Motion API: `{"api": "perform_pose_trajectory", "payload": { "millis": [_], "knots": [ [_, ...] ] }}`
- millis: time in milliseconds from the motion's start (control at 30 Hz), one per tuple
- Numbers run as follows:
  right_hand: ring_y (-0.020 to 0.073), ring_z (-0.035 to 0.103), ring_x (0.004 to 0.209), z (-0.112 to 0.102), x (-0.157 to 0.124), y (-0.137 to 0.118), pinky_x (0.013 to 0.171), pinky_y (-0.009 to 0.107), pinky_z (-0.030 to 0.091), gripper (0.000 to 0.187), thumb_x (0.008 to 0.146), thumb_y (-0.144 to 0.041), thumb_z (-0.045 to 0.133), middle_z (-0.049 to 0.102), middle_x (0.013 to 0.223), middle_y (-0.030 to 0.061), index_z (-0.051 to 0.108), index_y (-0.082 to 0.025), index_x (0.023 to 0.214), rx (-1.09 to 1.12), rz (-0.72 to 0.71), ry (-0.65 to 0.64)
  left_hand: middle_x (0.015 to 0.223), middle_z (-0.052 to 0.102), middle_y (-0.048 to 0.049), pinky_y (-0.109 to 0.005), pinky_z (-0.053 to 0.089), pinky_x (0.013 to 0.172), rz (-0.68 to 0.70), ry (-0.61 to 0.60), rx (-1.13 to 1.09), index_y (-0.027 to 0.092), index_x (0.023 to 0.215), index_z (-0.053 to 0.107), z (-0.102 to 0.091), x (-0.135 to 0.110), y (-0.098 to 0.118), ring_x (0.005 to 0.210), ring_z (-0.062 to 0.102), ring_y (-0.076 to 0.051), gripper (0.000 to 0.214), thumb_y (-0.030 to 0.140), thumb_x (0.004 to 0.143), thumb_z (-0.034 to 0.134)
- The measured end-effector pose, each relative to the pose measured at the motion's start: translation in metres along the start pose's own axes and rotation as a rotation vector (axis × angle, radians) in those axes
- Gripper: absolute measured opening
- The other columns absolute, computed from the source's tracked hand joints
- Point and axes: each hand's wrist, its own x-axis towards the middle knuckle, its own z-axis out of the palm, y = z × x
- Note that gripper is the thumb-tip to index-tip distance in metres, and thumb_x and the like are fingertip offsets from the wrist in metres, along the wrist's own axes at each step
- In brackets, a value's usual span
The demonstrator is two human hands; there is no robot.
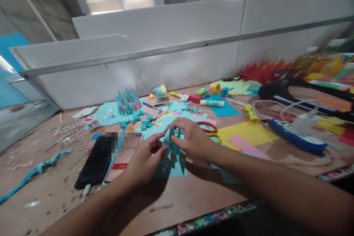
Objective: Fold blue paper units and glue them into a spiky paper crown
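Observation:
Between my two hands is a light-blue folded paper piece (174,148) with several pointed flaps hanging down. My left hand (146,156) pinches its left edge between thumb and fingers. From above and the right, my right hand (189,136) closes its thumb and fingers on the upper part. Just below, a light-blue paper sheet (173,169) lies on the table. Close behind my right hand are scissors with a red handle loop (208,127) and a yellow one, their blades mostly hidden.
Two phones, one black (94,162), lie to the left. Behind stand spiky blue folded papers (128,100). A glue stick (212,103), yellow sheet (249,135), blue-white device with cable (297,136) and black headset-like frame (293,96) lie right. Clear plastic bottles (83,127) lie left.

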Motion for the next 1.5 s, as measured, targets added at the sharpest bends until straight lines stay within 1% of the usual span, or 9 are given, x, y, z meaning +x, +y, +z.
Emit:
{"api": "perform_pose_trajectory", "payload": {
  "millis": [133, 333, 600, 700, 800, 967, 1100, 1300, 1500],
  "knots": [
    [0.0241, 0.062, 0.090, -0.006, 0.002, -0.003, 0.092, 0.043, 0.041, 0.026, 0.076, -0.007, 0.062, 0.074, 0.085, 0.0029, 0.075, -0.021, 0.094, -0.174, -0.008, 0.012, 0.083, 0.071, -0.0042, -0.030, 0.048, 0.069, 0.003, -0.007, 0.026, 0.017, 0.137, 0.058, -0.001, -0.002, 0.004, 0.074, 0.064, -0.018, 0.048, 0.035, 0.093, 0.060],
    [0.0176, 0.068, 0.087, -0.005, 0.003, 0.001, 0.081, 0.029, 0.050, 0.023, 0.074, -0.006, 0.057, 0.073, 0.087, 0.0002, 0.071, -0.020, 0.086, 0.241, 0.194, -0.071, 0.126, 0.070, -0.0100, -0.035, 0.050, 0.095, 0.039, 0.031, -0.169, 0.020, 0.128, 0.065, -0.001, -0.005, 0.013, 0.111, 0.066, -0.025, 0.042, 0.043, 0.093, 0.062],
    [0.0184, 0.071, 0.091, -0.003, 0.002, -0.003, 0.085, 0.029, 0.052, 0.024, 0.080, -0.010, 0.059, 0.077, 0.092, -0.0004, 0.078, -0.021, 0.090, 0.318, 0.237, -0.157, 0.121, 0.074, -0.0079, -0.034, 0.051, 0.093, -0.032, -0.003, -0.330, 0.020, 0.124, 0.068, 0.001, -0.001, 0.012, 0.109, 0.067, -0.025, 0.036, 0.038, 0.093, 0.065],
    [0.0223, 0.071, 0.092, -0.006, 0.003, -0.003, 0.083, 0.032, 0.053, 0.017, 0.084, -0.027, 0.068, 0.078, 0.094, 0.0029, 0.079, -0.021, 0.094, 0.328, 0.290, -0.217, 0.124, 0.073, -0.0077, -0.035, 0.050, 0.094, -0.038, -0.008, -0.317, 0.020, 0.124, 0.069, 0.000, 0.000, 0.012, 0.112, 0.067, -0.026, 0.035, 0.036, 0.094, 0.063],
    [0.0215, 0.070, 0.081, -0.004, 0.005, 0.000, 0.073, 0.031, 0.053, 0.025, 0.082, -0.042, 0.073, 0.076, 0.084, 0.0050, 0.078, -0.018, 0.086, 0.397, 0.388, -0.196, 0.128, 0.072, -0.0056, -0.036, 0.047, 0.100, -0.012, -0.021, -0.261, 0.023, 0.126, 0.069, -0.001, 0.001, 0.014, 0.116, 0.065, -0.026, 0.033, 0.030, 0.094, 0.062],
    [0.0130, 0.064, 0.066, 0.004, 0.006, 0.012, 0.059, 0.023, 0.048, 0.022, 0.072, -0.026, 0.081, 0.068, 0.070, -0.0013, 0.071, -0.018, 0.090, 0.539, 0.444, -0.146, 0.128, 0.071, -0.0099, -0.038, 0.051, 0.095, -0.059, -0.062, -0.356, 0.019, 0.131, 0.065, 0.001, -0.001, 0.012, 0.112, 0.067, -0.028, 0.046, 0.034, 0.088, 0.069],
    [0.0127, 0.064, 0.065, 0.006, 0.006, 0.018, 0.058, 0.022, 0.048, 0.028, 0.070, -0.026, 0.084, 0.068, 0.068, -0.0014, 0.071, -0.016, 0.092, 0.621, 0.443, -0.162, 0.117, 0.075, -0.0128, -0.037, 0.054, 0.085, -0.155, -0.047, -0.455, 0.016, 0.132, 0.063, 0.003, -0.001, 0.009, 0.098, 0.071, -0.026, 0.053, 0.041, 0.086, 0.072],
    [0.0130, 0.065, 0.060, 0.002, 0.007, 0.013, 0.054, 0.022, 0.047, 0.022, 0.073, -0.025, 0.081, 0.070, 0.067, -0.0008, 0.072, -0.017, 0.091, 0.490, 0.450, -0.157, 0.103, 0.078, -0.0084, -0.030, 0.053, 0.079, -0.153, -0.014, -0.436, 0.017, 0.122, 0.070, 0.001, 0.001, 0.007, 0.090, 0.071, -0.021, 0.043, 0.040, 0.085, 0.074],
    [0.0138, 0.065, 0.061, -0.002, 0.006, 0.008, 0.054, 0.023, 0.048, 0.019, 0.078, -0.030, 0.078, 0.068, 0.065, -0.0020, 0.071, -0.019, 0.093, 0.538, 0.386, -0.219, 0.091, 0.078, -0.0073, -0.033, 0.055, 0.074, -0.221, -0.002, -0.549, 0.018, 0.122, 0.066, 0.002, -0.001, 0.007, 0.077, 0.073, -0.020, 0.047, 0.040, 0.082, 0.077]
  ]
}}
